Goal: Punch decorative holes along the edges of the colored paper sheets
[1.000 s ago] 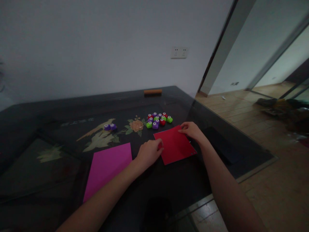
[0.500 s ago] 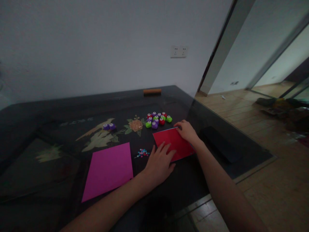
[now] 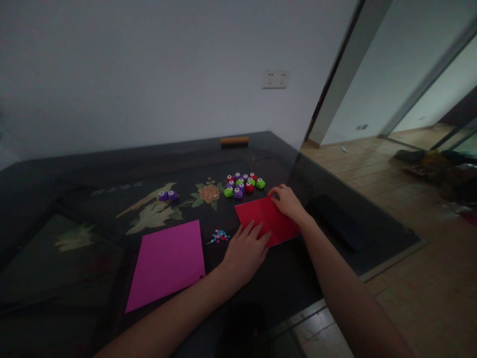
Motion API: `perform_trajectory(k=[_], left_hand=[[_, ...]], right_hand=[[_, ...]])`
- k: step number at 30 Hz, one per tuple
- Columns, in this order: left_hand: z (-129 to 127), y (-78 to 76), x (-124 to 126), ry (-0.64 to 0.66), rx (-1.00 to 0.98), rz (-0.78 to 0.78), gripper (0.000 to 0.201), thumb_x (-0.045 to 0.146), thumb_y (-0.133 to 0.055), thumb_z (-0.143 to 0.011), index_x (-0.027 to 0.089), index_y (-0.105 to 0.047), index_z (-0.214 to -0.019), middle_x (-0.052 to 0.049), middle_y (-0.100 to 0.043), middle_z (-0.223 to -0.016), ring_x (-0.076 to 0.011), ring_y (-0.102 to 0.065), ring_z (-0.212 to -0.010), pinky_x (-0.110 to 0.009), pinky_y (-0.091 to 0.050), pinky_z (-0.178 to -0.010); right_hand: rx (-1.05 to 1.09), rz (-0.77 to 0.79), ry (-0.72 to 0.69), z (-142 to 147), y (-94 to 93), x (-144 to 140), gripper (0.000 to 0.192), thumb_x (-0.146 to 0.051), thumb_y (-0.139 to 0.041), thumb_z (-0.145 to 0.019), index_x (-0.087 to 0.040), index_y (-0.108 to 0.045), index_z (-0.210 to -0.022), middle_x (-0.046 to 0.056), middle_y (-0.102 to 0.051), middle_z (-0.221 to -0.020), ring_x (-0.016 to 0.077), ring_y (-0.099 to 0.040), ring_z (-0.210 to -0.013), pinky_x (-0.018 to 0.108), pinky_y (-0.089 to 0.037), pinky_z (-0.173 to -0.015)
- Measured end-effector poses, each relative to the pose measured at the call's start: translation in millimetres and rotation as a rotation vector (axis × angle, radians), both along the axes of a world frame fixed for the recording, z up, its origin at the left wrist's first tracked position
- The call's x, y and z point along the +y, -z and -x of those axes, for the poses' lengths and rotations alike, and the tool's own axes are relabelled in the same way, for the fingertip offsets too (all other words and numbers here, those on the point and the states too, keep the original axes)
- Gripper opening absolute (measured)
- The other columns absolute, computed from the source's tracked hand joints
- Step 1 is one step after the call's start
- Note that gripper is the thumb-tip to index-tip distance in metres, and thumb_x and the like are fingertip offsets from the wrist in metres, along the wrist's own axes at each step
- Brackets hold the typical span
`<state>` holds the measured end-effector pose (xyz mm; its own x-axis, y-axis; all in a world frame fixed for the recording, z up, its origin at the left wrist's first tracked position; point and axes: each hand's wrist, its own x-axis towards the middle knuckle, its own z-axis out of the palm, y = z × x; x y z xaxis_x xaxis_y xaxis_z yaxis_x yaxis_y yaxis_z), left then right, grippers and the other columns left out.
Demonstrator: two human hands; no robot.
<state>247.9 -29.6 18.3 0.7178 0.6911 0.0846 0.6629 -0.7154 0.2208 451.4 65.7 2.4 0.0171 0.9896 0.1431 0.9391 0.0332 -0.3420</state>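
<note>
My left hand (image 3: pixel 246 251) lies with its fingers spread on the near left part of a red sheet of paper (image 3: pixel 278 223). At the sheet's far right edge, my right hand (image 3: pixel 287 201) is closed, thumb and fingers pinching the paper. Just beyond the sheet sits a cluster of small green, purple and red toys with big eyes (image 3: pixel 240 185). Left of my left hand is a little pile of blue, pink and white star-like bits (image 3: pixel 219 236). A magenta sheet (image 3: pixel 167 263) lies flat farther left.
Two purple eyed toys (image 3: pixel 168 195) sit apart, beyond the magenta sheet. An orange-brown roll (image 3: pixel 234 141) lies near the table's back edge. A dark flat object (image 3: pixel 337 223) lies to the right of my right arm. The dark table (image 3: pixel 74 164) stands against a white wall.
My right fingers have curled a little more at the far edge of the red paper. My left hand stays spread on it with barely any shift.
</note>
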Motion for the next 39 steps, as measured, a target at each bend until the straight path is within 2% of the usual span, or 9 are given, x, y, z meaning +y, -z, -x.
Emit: perform_trajectory(k=[8, 20, 29, 39], left_hand=[[2.3, 1.0, 1.4, 0.006, -0.031, -0.009, 0.037, 0.025, -0.048, -0.087, 0.021, -0.052, -0.123, -0.011, -0.052, -0.132, -0.0266, -0.042, -0.126, -0.044, -0.035, -0.104], [2.1, 1.1, 1.7, 0.007, -0.041, -0.003, 0.037, 0.025, -0.049, -0.086, 0.02, -0.051, -0.123, -0.012, -0.052, -0.13, -0.0265, -0.043, -0.125, -0.043, -0.035, -0.103], [2.1, 0.2, 2.0, 0.003, -0.034, -0.022, 0.035, 0.026, -0.049, -0.086, 0.02, -0.053, -0.121, -0.011, -0.053, -0.13, -0.0261, -0.046, -0.122, -0.041, -0.037, -0.103], [1.0, -0.9, 1.8, 0.002, -0.036, -0.017, 0.035, 0.026, -0.05, -0.086, 0.018, -0.053, -0.12, -0.014, -0.054, -0.128, -0.0265, -0.046, -0.122, -0.042, -0.038, -0.101]], right_hand=[[0.067, 0.008, -0.033, -6.8, -4.4, 1.4, 0.034, -0.002, -0.038, -0.083, -0.015, -0.067, -0.096, 0.01, -0.06, -0.098, 0.0175, -0.057, -0.092, 0.027, -0.039, -0.085], [0.107, 0.005, -0.022, -11.5, -2.7, 2.2, 0.029, -0.006, -0.041, -0.085, -0.016, -0.067, -0.096, 0.009, -0.063, -0.099, 0.0179, -0.058, -0.092, 0.027, -0.041, -0.083], [0.054, -0.011, -0.087, -4.6, 3.8, 5.0, 0.037, 0.001, -0.041, -0.077, -0.018, -0.068, -0.094, 0.008, -0.059, -0.103, 0.0175, -0.054, -0.097, 0.028, -0.039, -0.089], [-0.024, -0.037, -0.075, -2.1, 9.1, 5.1, 0.022, -0.013, -0.046, -0.083, -0.018, -0.064, -0.094, 0.01, -0.053, -0.098, 0.0216, -0.05, -0.093, 0.033, -0.04, -0.084]])
